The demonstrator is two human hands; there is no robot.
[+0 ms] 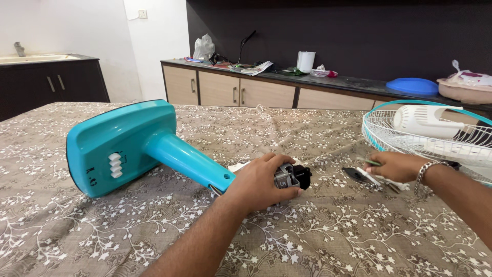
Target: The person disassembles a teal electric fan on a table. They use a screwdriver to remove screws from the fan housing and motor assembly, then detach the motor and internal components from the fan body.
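**Fan base on its side, motor steadied in one hand**

Fingers [285, 160] of the left hand [259, 183] are curled down and closed around the small grey-and-black metal fan motor [292, 176], thumb on the near side and the other fingers over its far side, so the motor is pinned against the table instead of hanging from the stand. The motor sits at the top end of the turquoise plastic fan stand [187, 160], which lies tipped on its side near the middle of the table; the broad turquoise base [120, 146] points left, with its row of white push buttons [115, 165] facing the camera. Laid flat like this, the stand cannot topple, and the motor end comes within easy reach.

To the right, the right hand [394, 165], a metal chain bracelet [424, 172] on its wrist, rests knuckles-up on the cloth with its fingers drawn together on a thin green-handled tool [372, 162]; how firmly it grips I cannot tell. Small loose black and white parts [362, 176] lie just beside that hand, kept close rather than scattered.

At the far right, the white wire fan guard with a turquoise rim [405, 134] lies flat, holding a white plastic motor cover [424, 121] like a tray. A beige cloth printed with white flowers [318, 241] covers the table. Beyond it a dark counter [353, 81] carries a blue lid [412, 85] and a paper roll [306, 61].
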